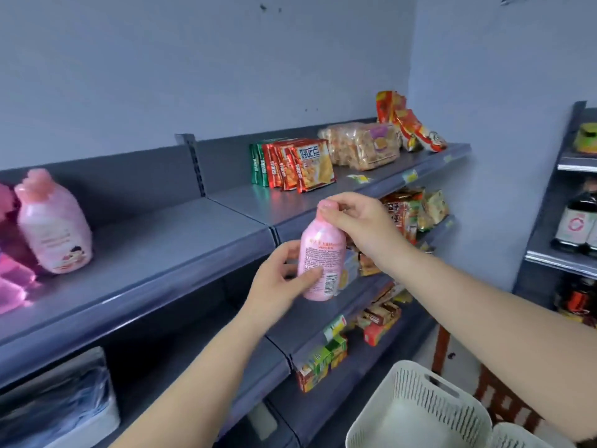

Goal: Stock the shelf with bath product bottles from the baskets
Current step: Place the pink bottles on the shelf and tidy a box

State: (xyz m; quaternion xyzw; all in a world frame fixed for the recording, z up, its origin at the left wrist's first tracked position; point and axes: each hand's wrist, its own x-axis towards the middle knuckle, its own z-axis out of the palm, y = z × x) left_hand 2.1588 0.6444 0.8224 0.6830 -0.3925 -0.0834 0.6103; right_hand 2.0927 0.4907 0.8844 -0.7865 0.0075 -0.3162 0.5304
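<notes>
Both hands hold a pink bath product bottle [321,253] upright in the air, in front of the edge of the grey top shelf [168,240]. My right hand [358,218] pinches its cap from above. My left hand [281,282] grips its lower body, with the thumb across the white back label. Another pink bottle [53,224] stands upright on the shelf at the far left, with more pink packs beside it at the frame's edge. A white slotted basket [416,405] sits at the bottom right under my right forearm.
Cracker packs [297,164], bagged biscuits [365,145] and red snack bags [410,124] fill the right part of the top shelf. Lower shelves hold snack boxes and packets. A second shelf unit at the right edge carries dark bottles [578,224]. A wrapped white pack lies low left.
</notes>
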